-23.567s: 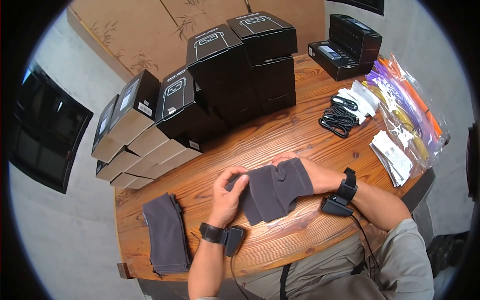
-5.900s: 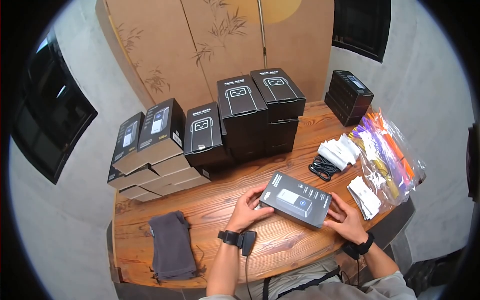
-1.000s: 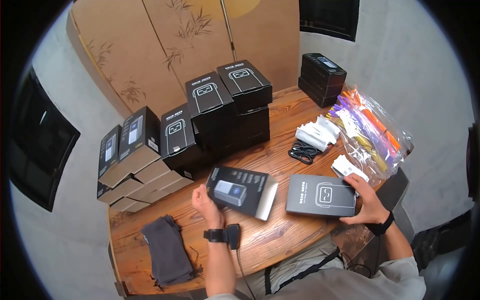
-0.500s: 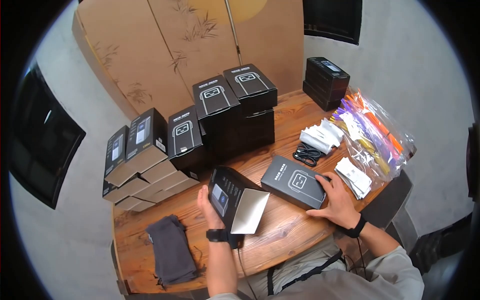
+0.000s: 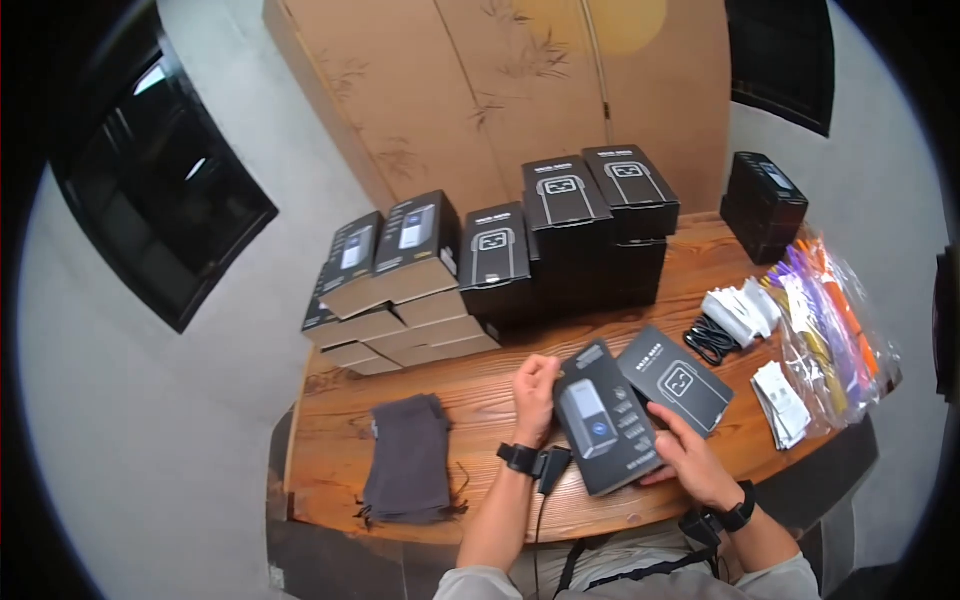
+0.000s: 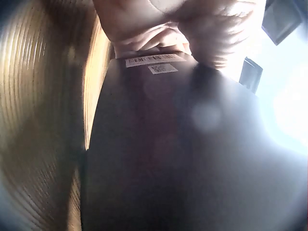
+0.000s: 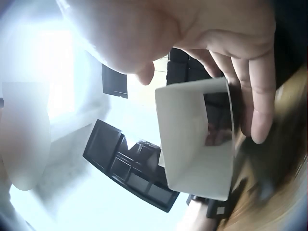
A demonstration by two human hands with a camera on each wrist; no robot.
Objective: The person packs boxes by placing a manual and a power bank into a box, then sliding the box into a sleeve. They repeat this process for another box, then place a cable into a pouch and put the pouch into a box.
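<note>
A black printed box sleeve (image 5: 605, 420) is held tilted above the table between both hands. My left hand (image 5: 535, 405) grips its left side; in the left wrist view the palm lies against the sleeve (image 6: 159, 139) beside a barcode label. My right hand (image 5: 695, 468) holds its lower right end, thumb and fingers on opposite sides. The right wrist view looks into the sleeve's white open end (image 7: 192, 139), with the right fingers (image 7: 260, 91) alongside. Partly behind the sleeve, a dark box with a face drawing (image 5: 680, 380) lies on the table.
Black boxes (image 5: 495, 250) stand stacked at the back, with more (image 5: 765, 205) at the back right. Folded grey cloth pouches (image 5: 408, 460) lie at left. At right are black cables (image 5: 710, 340), white packets (image 5: 742, 312), papers (image 5: 782, 405) and a clear bag of coloured strips (image 5: 835, 335).
The right hand has let go of the face-drawn box, leaving it on the table, and has moved onto the sleeve. The sleeve has turned, its printed face now upward. The head view has shifted.
</note>
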